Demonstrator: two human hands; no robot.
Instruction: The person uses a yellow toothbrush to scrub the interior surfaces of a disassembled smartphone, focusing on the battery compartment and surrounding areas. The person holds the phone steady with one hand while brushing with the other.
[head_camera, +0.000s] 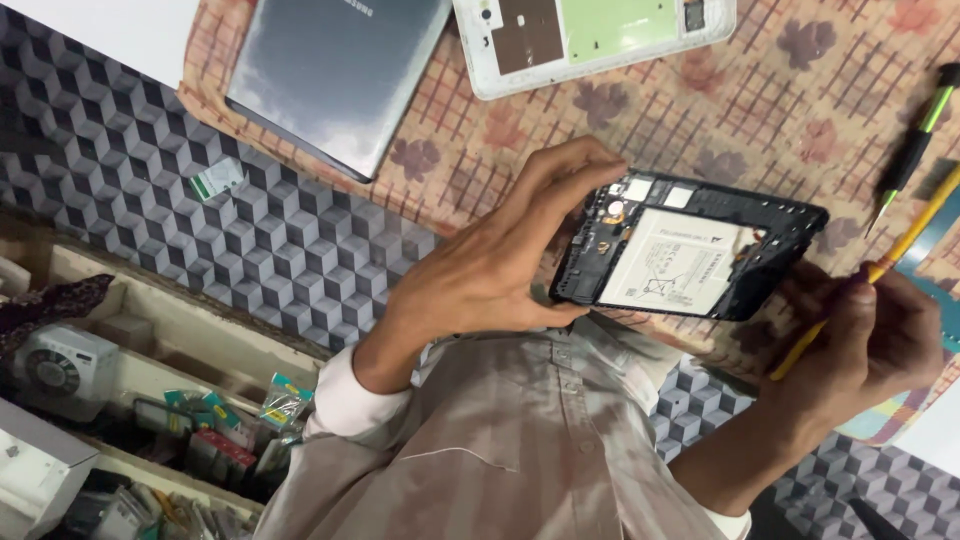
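- Opened tablet body (690, 255): black frame, back cover off, white flat battery and small boards exposed. Centre right of the frame, held up off the cloth, tilted.
- Left hand (490, 270): centre of the frame, closed on the tablet body's left short edge, thumb below, fingers curled over the upper rim.
- Right hand (870, 335): lower right, closed around a yellow pry tool (890, 265); it lies just beside the body's right end, but whether it touches the frame I cannot tell.
- Handling, by judgement: light, thin, fairly stiff, yet fragile; the battery should not be bent or pierced, and the boards are best left untouched. The outer frame edges look like the safe hold.
- Green-and-black screwdriver (915, 150): right edge, lying on the cloth.
- Grey tablet back (335, 75): upper left, flat.
- White tablet shell (590, 35): top centre, inside facing up.
- Floral checked cloth (800, 110): under these pieces.
- Cube-patterned surface (260, 240): left.
- Parts drawer (150, 400): lower left, holding small packets.
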